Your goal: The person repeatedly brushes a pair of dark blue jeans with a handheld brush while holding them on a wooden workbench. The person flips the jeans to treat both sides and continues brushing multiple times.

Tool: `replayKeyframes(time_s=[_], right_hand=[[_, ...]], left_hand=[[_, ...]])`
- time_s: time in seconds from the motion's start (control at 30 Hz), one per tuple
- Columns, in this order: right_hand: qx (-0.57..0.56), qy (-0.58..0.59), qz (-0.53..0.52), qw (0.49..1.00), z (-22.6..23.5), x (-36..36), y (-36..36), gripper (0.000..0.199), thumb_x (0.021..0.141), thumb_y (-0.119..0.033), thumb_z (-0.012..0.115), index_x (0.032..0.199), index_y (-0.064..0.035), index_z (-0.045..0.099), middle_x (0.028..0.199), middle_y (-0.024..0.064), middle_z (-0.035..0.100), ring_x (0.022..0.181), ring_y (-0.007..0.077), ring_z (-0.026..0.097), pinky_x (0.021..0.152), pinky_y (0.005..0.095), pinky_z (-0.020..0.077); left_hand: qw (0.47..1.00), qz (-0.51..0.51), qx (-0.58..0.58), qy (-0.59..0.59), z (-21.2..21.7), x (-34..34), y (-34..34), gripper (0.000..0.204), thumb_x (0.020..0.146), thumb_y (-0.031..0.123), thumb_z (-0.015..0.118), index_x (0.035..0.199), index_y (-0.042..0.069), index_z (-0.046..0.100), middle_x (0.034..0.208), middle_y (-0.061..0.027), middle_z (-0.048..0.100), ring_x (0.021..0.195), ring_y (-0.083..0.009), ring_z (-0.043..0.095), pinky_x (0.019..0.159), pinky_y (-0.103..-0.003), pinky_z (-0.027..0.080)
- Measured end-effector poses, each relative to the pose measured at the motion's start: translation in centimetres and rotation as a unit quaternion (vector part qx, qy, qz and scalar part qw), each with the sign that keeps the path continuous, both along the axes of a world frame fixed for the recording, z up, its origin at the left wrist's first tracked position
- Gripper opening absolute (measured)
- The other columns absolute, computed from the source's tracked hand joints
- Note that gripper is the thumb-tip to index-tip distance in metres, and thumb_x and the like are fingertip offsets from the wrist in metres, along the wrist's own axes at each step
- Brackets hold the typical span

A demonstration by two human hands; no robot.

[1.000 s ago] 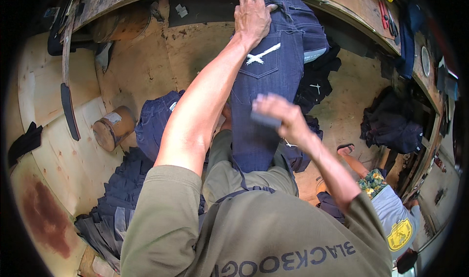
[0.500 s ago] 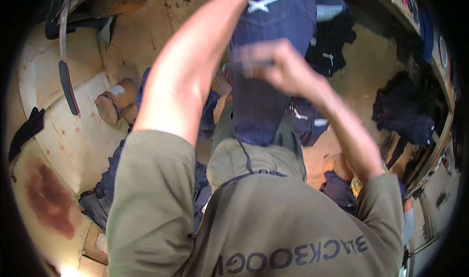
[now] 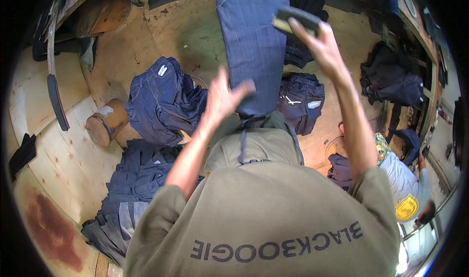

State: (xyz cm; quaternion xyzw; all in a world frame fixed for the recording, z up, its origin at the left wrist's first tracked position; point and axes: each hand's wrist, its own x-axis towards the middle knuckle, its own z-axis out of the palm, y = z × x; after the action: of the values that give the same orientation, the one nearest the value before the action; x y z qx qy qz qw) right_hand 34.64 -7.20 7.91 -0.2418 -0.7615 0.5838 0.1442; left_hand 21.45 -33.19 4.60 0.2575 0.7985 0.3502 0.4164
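A dark blue pair of jeans [image 3: 254, 47] stretches away from my lap, with a pocket bearing pale stitching at its far end. My right hand [image 3: 325, 45] is raised to the right of the denim, closed round a dark block brush [image 3: 298, 20] with a pale underside. Over the near left edge of the jeans is my left hand [image 3: 224, 94], thumb and fingers apart and somewhat blurred. It holds nothing; whether it touches the cloth I cannot tell.
Heaped jeans [image 3: 166, 101] and a dark garment stack [image 3: 141, 174] lie to my left, near a rusty cylinder [image 3: 105, 123]. Folded jeans [image 3: 301, 103] are on the right, with a black clothes pile [image 3: 393, 74] beyond. Another person [image 3: 403, 179] is at the lower right.
My left hand has come back from the far end of the jeans to their near left edge. My right hand has lifted away to the right with the brush.
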Motion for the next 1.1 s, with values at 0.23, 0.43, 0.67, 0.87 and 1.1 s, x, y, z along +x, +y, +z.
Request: replayKeyframes(time_s=[0.23,0.43,0.67,0.87,1.1], right_hand=[[0.085,-0.241,0.049,0.965,-0.6,-10.3,-0.1,0.037,0.103,-0.028,0.068,0.129,-0.0013,0.075,0.120,0.0093,0.078,0.109,0.0170,0.071,0.101,0.0340,0.0543],[-0.130,-0.112,-0.118,0.978,-6.7,-7.2,-0.4,0.056,0.099,-0.048,0.081,0.128,0.0000,0.075,0.119,0.0065,0.078,0.111,0.0148,0.069,0.105,0.0326,0.0495],[-0.165,-0.143,-0.112,0.969,-4.9,-8.2,-2.0,0.053,0.096,-0.046,0.083,0.124,-0.0021,0.076,0.116,0.0053,0.077,0.105,0.0155,0.069,0.098,0.0341,0.0530],[-0.070,-0.140,-0.125,0.980,-3.9,0.4,-14.4,0.055,0.092,-0.054,0.084,0.098,0.0003,0.083,0.087,0.0054,0.077,0.079,0.0110,0.067,0.071,0.0344,0.0548],[-0.224,-0.051,-0.220,0.948,-2.3,8.1,-19.7,0.045,0.099,-0.042,0.079,0.116,-0.0005,0.079,0.104,0.0060,0.078,0.091,0.0127,0.069,0.084,0.0331,0.0558]], left_hand=[[0.991,-0.070,0.005,0.117,-6.4,5.5,-20.4,0.050,0.109,0.048,0.057,0.099,0.003,0.077,0.071,-0.0168,0.070,0.073,-0.0286,0.076,0.070,-0.045,0.056],[0.988,-0.066,-0.106,-0.088,-1.9,2.3,-25.0,0.055,0.108,0.054,0.059,0.117,0.001,0.064,0.112,-0.0264,0.074,0.108,-0.0364,0.072,0.091,-0.049,0.052],[0.982,-0.011,0.149,-0.115,-6.4,7.2,-13.1,0.052,0.109,0.043,0.057,0.119,-0.006,0.071,0.105,-0.0279,0.076,0.099,-0.0335,0.074,0.091,-0.047,0.053],[0.992,-0.097,0.034,-0.075,-5.2,4.1,-28.6,0.043,0.107,0.040,0.061,0.127,0.003,0.073,0.107,-0.0246,0.075,0.100,-0.0373,0.073,0.089,-0.045,0.054],[0.998,-0.011,-0.032,0.052,-7.7,-4.0,-22.9,0.077,0.102,0.044,0.066,0.163,0.005,0.041,0.160,-0.0281,0.051,0.147,-0.0408,0.053,0.118,-0.049,0.044]])
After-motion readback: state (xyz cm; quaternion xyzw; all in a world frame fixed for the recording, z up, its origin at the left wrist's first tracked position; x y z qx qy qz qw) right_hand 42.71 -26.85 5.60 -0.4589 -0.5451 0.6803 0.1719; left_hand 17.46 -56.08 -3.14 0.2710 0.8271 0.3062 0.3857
